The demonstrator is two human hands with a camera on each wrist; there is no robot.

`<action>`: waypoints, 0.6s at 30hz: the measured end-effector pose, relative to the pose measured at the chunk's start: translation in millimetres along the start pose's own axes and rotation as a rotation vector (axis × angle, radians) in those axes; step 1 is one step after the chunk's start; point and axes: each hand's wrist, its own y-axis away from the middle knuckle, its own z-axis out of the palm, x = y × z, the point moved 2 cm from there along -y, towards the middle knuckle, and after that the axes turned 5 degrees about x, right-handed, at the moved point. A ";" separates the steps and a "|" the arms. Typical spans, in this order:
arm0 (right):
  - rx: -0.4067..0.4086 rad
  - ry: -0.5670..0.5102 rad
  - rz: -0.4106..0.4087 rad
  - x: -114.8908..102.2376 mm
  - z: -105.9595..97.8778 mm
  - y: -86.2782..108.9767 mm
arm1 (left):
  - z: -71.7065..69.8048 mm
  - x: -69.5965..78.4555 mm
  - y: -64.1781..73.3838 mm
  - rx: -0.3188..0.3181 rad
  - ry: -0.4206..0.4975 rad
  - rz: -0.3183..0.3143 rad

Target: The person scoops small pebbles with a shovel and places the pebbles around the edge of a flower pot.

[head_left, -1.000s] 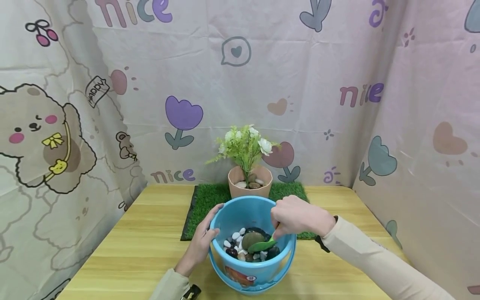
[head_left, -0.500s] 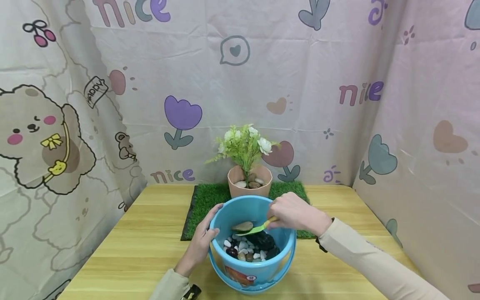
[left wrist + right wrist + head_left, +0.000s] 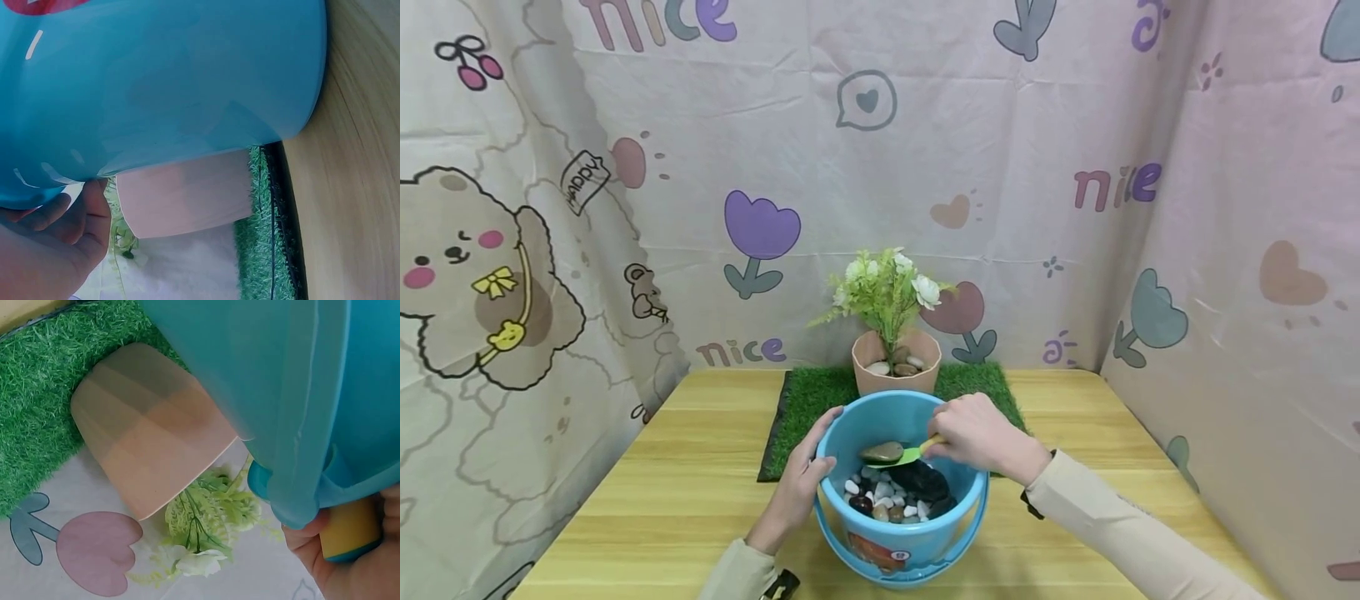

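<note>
A light-blue bucket (image 3: pixel 891 406) stands on the table with its handle folded down. My left hand (image 3: pixel 799 482) grips its left rim, the thumb hooked over the edge and the fingers along the outside. My right hand (image 3: pixel 981 435) holds a toy shovel (image 3: pixel 912 455) by its yellow handle, seen close in the right wrist view as a yellow grip (image 3: pixel 352 528). A smooth brown-green stone (image 3: pixel 882 452) lies on the green blade, inside the bucket. Below are white and brown pebbles (image 3: pixel 883 492) and a shiny black lump (image 3: pixel 921 480).
Just behind the bucket, a pink flowerpot (image 3: pixel 897 382) with white flowers (image 3: pixel 887 296) and several stones stands on a green turf mat (image 3: pixel 805 408). The wooden table (image 3: pixel 685 492) stretches to both sides. A patterned cloth (image 3: pixel 850 167) hangs round the back and sides.
My right hand has tilted the shovel and lifted the stone off the pebbles on its blade, uncovering the black lump. The left hand has kept its grip on the rim.
</note>
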 end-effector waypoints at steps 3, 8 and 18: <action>0.023 0.013 0.005 -1.0 -0.6 0.7 | -0.1 -0.1 -0.1 0.001 0.004 -0.004; 0.066 0.033 0.005 -2.9 -2.4 3.0 | -0.7 -1.0 1.2 0.011 0.001 -0.014; 0.232 0.006 0.049 2.6 -1.7 13.1 | -1.6 -0.9 0.8 0.005 -0.023 -0.016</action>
